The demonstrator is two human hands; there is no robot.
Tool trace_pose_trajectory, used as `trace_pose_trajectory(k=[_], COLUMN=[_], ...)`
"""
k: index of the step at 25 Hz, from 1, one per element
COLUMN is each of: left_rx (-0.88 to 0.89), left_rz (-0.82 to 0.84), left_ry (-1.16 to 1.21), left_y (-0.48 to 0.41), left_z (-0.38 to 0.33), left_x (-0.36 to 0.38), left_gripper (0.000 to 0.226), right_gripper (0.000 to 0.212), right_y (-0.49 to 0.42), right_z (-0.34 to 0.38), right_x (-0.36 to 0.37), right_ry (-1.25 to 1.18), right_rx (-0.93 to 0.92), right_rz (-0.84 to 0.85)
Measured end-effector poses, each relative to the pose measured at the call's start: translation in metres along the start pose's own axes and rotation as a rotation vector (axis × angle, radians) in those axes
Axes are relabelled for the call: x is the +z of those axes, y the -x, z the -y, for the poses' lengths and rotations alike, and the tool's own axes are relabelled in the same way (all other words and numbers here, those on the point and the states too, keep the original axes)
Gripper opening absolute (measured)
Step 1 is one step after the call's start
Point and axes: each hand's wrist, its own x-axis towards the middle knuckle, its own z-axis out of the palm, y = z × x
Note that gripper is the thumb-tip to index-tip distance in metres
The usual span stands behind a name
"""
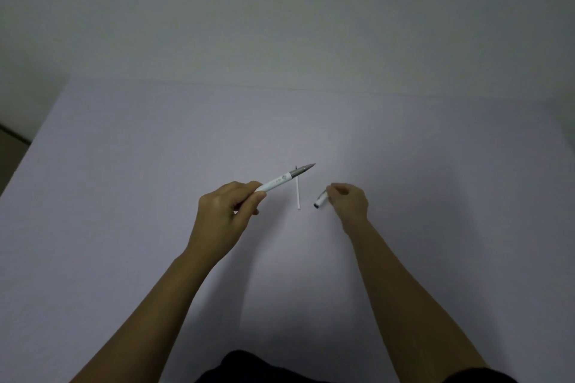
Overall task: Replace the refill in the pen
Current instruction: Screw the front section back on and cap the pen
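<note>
- Table (124,196): pale and plain, its near edge cut off by the frame.
- Left hand (224,211): fingers closed around the pen's rear end, left of the refill.
- Right hand (348,202): curled shut on the cap, right of the refill; its fingertips are hidden.
- Pen (280,181): white barrel with a grey cone tip, long axis slanting up and right, tip passing over the refill's far end.
- Refill (298,193): thin white tube lying on the table, running near to far; its dark far tip is hard to make out.
- Cap (320,199): white, dark open end pointing down-left, partly covered.
</note>
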Motion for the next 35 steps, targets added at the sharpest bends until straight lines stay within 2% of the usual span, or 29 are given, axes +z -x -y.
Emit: trace_pose_trajectory(k=[3, 5, 8, 13, 23, 25, 28, 32, 35], left_rx=[0.001, 0.011, 0.029, 0.055, 0.033, 0.042, 0.054, -0.066, -0.249], left_rz=[-0.003, -0.008, -0.027, -0.074, -0.173, -0.127, 0.043, 0.127, 0.158], left_ry=[-0.011, -0.01, -0.001, -0.008, -0.02, -0.058, -0.283, -0.308, -0.211], left_y=[0.005, 0.006, 0.006, 0.01, 0.014, 0.014, 0.006, -0.011, -0.022], left_z=[0.0, -0.004, -0.01, -0.018, -0.03, -0.03, -0.023, -0.006, 0.014], left_x=[-0.001, 0.0, -0.001, -0.008, -0.01, -0.009, -0.003, 0.016, 0.043], left_gripper=[0.013, 0.013, 0.014, 0.014, 0.01, 0.011, 0.024, 0.033, 0.042], right_gripper=[0.021, 0.023, 0.023, 0.014, 0.004, 0.004, 0.006, 0.038, 0.044], right_y=[0.014, 0.026, 0.044, 0.066, 0.092, 0.089, 0.08, 0.059, 0.036], right_z=[0.032, 0.05, 0.069, 0.085, 0.089, 0.094, 0.099, 0.094, 0.069], right_x=[-0.021, -0.034, -0.044, -0.048, -0.034, -0.034, -0.031, -0.012, 0.004], right_ry=[-0.491, -0.705, -0.832, -0.87, -0.731, -0.692, -0.578, -0.303, 0.048], right_rx=[-0.045, -0.101, -0.146, -0.197, -0.328, -0.353, -0.383, -0.393, -0.41], right_rz=[-0.001, 0.034, 0.102, 0.15, 0.255, 0.253, 0.218, 0.239, 0.193])
